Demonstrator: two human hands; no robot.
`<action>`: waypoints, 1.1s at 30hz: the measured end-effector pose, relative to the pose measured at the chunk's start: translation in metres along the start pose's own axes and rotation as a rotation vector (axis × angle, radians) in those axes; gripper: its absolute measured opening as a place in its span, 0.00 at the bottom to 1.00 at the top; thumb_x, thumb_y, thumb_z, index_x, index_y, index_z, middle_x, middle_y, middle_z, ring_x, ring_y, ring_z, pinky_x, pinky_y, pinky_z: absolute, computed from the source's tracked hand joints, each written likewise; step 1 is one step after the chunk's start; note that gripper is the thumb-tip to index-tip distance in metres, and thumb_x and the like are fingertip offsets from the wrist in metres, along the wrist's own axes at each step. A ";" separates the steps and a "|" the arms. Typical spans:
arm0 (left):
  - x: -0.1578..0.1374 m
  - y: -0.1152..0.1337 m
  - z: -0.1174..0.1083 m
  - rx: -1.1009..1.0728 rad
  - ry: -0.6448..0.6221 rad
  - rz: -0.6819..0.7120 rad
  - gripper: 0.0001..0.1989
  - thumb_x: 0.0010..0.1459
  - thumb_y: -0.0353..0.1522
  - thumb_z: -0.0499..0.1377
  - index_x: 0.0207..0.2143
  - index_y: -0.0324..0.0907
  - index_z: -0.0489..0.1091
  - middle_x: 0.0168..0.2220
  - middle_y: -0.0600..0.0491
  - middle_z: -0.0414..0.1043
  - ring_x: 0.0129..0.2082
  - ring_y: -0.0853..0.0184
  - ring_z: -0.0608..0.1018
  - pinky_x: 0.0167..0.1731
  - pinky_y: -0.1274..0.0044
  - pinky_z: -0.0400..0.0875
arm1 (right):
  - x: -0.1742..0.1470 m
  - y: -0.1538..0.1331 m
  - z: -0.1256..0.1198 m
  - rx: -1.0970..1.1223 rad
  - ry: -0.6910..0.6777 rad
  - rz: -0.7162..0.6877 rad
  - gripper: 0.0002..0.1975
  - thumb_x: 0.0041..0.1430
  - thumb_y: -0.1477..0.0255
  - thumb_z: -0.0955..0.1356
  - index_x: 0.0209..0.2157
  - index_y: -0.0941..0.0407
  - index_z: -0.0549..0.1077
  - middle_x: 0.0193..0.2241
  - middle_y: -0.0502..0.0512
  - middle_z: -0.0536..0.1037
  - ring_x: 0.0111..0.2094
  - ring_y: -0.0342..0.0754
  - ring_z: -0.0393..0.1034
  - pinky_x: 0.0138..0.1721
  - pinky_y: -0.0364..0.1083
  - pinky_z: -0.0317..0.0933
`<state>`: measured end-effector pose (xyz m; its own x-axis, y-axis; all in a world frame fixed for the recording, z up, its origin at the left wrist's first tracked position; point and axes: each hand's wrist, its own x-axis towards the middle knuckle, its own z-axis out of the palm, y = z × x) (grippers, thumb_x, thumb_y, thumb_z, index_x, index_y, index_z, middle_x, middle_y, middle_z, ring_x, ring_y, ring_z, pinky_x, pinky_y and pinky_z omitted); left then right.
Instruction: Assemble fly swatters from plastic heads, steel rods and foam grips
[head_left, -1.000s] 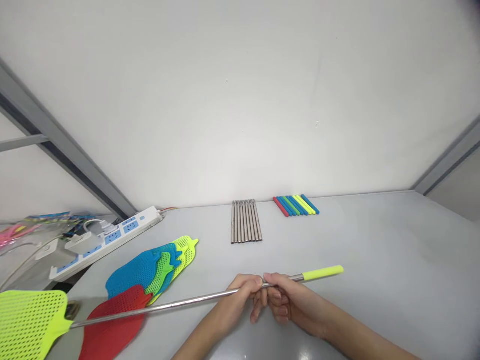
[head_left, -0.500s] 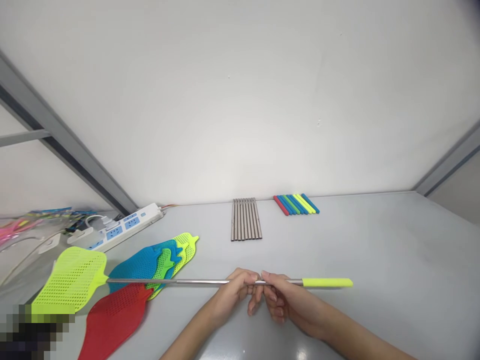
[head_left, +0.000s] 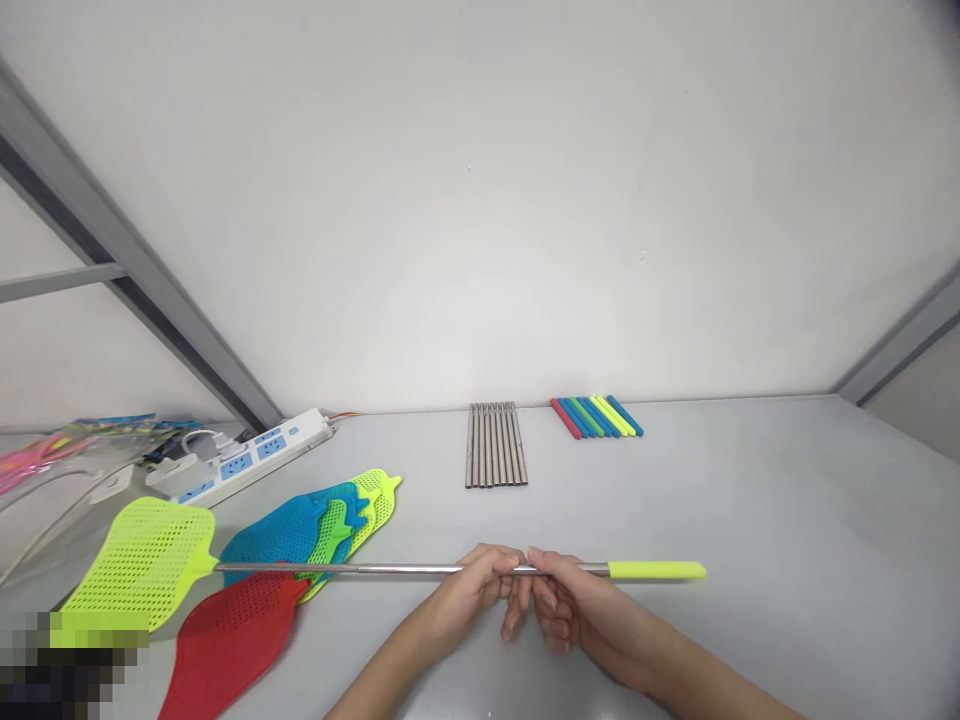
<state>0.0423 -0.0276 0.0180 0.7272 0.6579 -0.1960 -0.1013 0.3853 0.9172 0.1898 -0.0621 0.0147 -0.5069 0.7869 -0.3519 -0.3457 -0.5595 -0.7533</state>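
Note:
Across the front of the view lies a telescopic fly swatter [head_left: 405, 569], held level above the table. Its yellow perforated head [head_left: 146, 560] is at the left end, and a yellow grip [head_left: 656, 570] covers the right end. My left hand [head_left: 487, 585] pinches the extended metal rod near the middle. Close beside it, my right hand [head_left: 562, 595] is closed on the thicker part of the same rod, left of the grip. The thumbs nearly meet. Beneath the rod are loose swatter heads: a red one [head_left: 232, 630], a blue one [head_left: 274, 535], and green and yellow ones.
Several metal rods [head_left: 496, 445] lie in a row near the wall. To their right is a row of coloured grips [head_left: 598, 417]. A white power strip [head_left: 259, 455] with plugs and cables runs along the left, beside plastic-wrapped items [head_left: 90, 445]. The grey table [head_left: 750, 520] extends right.
Both hands keep their hold on the swatter, with hardly any movement. The whole scene sits slightly lower and further right, as the camera has shifted a little.

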 end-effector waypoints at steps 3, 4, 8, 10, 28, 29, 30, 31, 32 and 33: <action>0.000 0.002 0.001 0.004 -0.003 -0.010 0.16 0.51 0.31 0.43 0.20 0.34 0.66 0.16 0.52 0.63 0.15 0.71 0.65 0.18 0.79 0.58 | -0.001 -0.001 0.000 0.007 0.004 0.011 0.19 0.51 0.60 0.59 0.15 0.58 0.56 0.14 0.45 0.52 0.16 0.37 0.46 0.20 0.40 0.43; 0.000 0.002 0.001 0.005 -0.007 -0.009 0.16 0.51 0.31 0.43 0.19 0.34 0.66 0.16 0.52 0.63 0.16 0.71 0.65 0.18 0.78 0.58 | -0.001 -0.001 0.000 0.010 0.007 0.011 0.19 0.50 0.60 0.59 0.15 0.58 0.56 0.14 0.45 0.52 0.16 0.37 0.46 0.20 0.40 0.43; -0.002 0.004 0.002 0.002 -0.013 0.007 0.17 0.52 0.31 0.42 0.18 0.35 0.64 0.18 0.51 0.63 0.17 0.71 0.65 0.19 0.78 0.59 | 0.000 -0.001 -0.001 0.018 0.023 0.017 0.19 0.50 0.60 0.59 0.15 0.58 0.56 0.14 0.45 0.52 0.16 0.37 0.47 0.20 0.40 0.43; -0.002 0.005 0.003 -0.001 -0.012 0.003 0.17 0.53 0.31 0.42 0.20 0.34 0.65 0.19 0.51 0.63 0.16 0.71 0.65 0.20 0.78 0.59 | 0.000 -0.001 -0.001 0.022 0.032 0.022 0.19 0.49 0.60 0.60 0.14 0.58 0.55 0.13 0.45 0.51 0.16 0.38 0.47 0.20 0.40 0.42; -0.009 0.007 -0.002 -0.052 0.032 -0.090 0.18 0.54 0.35 0.44 0.13 0.41 0.51 0.06 0.58 0.57 0.08 0.73 0.62 0.16 0.79 0.57 | -0.004 -0.011 0.001 0.025 0.095 0.025 0.16 0.48 0.64 0.61 0.16 0.57 0.51 0.14 0.43 0.47 0.15 0.37 0.40 0.19 0.41 0.36; -0.009 0.008 -0.002 -0.047 0.025 -0.096 0.18 0.54 0.35 0.44 0.13 0.41 0.51 0.06 0.58 0.57 0.08 0.73 0.62 0.16 0.79 0.57 | -0.005 -0.012 0.002 0.027 0.099 0.024 0.16 0.48 0.65 0.61 0.16 0.57 0.51 0.14 0.43 0.46 0.15 0.36 0.40 0.19 0.41 0.36; -0.009 0.009 -0.002 -0.041 0.013 -0.104 0.18 0.54 0.36 0.44 0.13 0.41 0.51 0.06 0.58 0.57 0.08 0.73 0.62 0.15 0.79 0.57 | -0.005 -0.013 0.002 0.030 0.104 0.026 0.16 0.48 0.65 0.61 0.16 0.57 0.51 0.14 0.43 0.46 0.15 0.36 0.40 0.19 0.41 0.36; -0.009 0.010 -0.003 -0.034 0.004 -0.113 0.19 0.54 0.36 0.44 0.12 0.41 0.50 0.06 0.58 0.57 0.08 0.73 0.62 0.15 0.80 0.56 | -0.005 -0.013 0.001 0.034 0.108 0.028 0.16 0.48 0.65 0.62 0.16 0.57 0.51 0.14 0.43 0.46 0.15 0.36 0.40 0.19 0.41 0.36; -0.009 0.011 -0.004 -0.027 -0.002 -0.118 0.19 0.54 0.36 0.44 0.12 0.41 0.50 0.06 0.58 0.57 0.08 0.73 0.62 0.15 0.80 0.56 | -0.004 -0.014 0.000 0.040 0.114 0.027 0.16 0.47 0.65 0.62 0.16 0.57 0.50 0.14 0.43 0.46 0.15 0.36 0.39 0.19 0.41 0.36; -0.009 0.012 -0.005 -0.021 -0.003 -0.119 0.19 0.54 0.37 0.44 0.12 0.41 0.50 0.06 0.58 0.56 0.08 0.74 0.61 0.15 0.80 0.55 | -0.004 -0.014 -0.001 0.046 0.120 0.024 0.16 0.47 0.65 0.62 0.16 0.57 0.50 0.14 0.43 0.46 0.15 0.36 0.39 0.19 0.41 0.36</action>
<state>0.0307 -0.0256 0.0293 0.7366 0.6051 -0.3020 -0.0286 0.4740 0.8800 0.1978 -0.0571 0.0262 -0.4186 0.7969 -0.4356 -0.3720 -0.5880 -0.7182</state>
